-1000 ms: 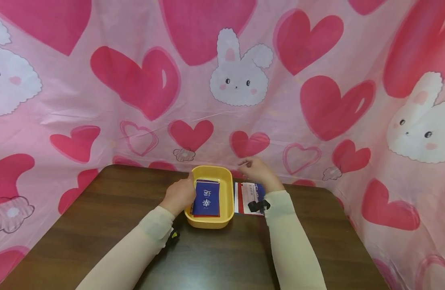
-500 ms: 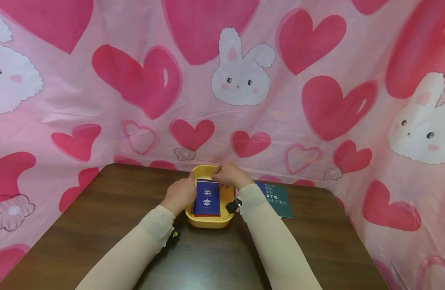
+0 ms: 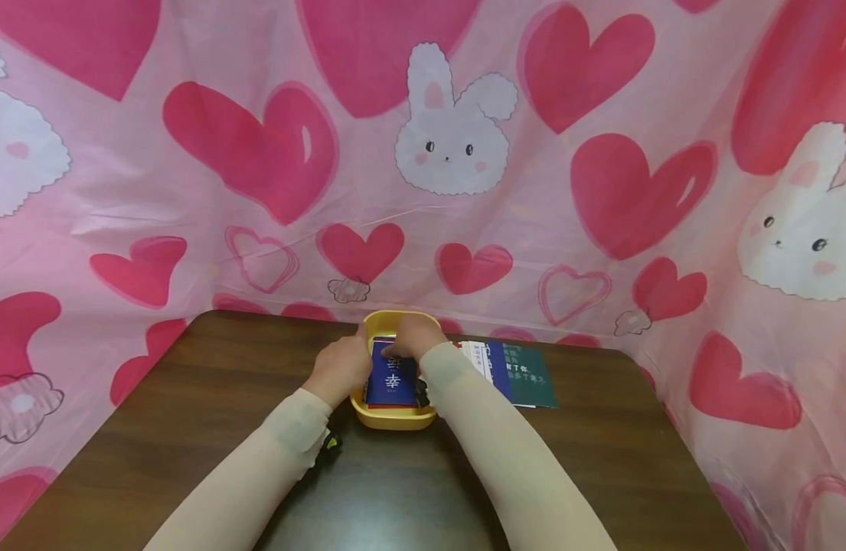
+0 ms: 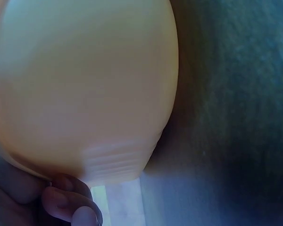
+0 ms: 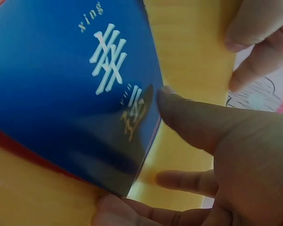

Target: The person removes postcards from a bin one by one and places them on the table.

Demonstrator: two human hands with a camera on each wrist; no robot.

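A yellow plastic tray [image 3: 393, 420] stands on the table with a small stack in it. On top lies a blue card [image 3: 393, 390] with white characters, above something red-edged. My left hand [image 3: 341, 365] grips the tray's left rim; its curled fingers [image 4: 70, 200] show at the rim in the left wrist view. My right hand [image 3: 419, 337] reaches into the tray over the stack's far end. In the right wrist view, its thumb [image 5: 188, 110] touches one edge of the blue card [image 5: 70, 89], with the other fingertips spread around the near corner, not visibly pinching it.
Several overlapping cards [image 3: 530, 375], white, blue and dark green, lie right of the tray on the dark wooden table [image 3: 602, 451]. A pink curtain [image 3: 374, 176] with hearts and rabbits hangs right behind the table's far edge.
My right hand has moved left from above the loose cards into the tray, over the stack. The left hand has stayed on the tray's rim.
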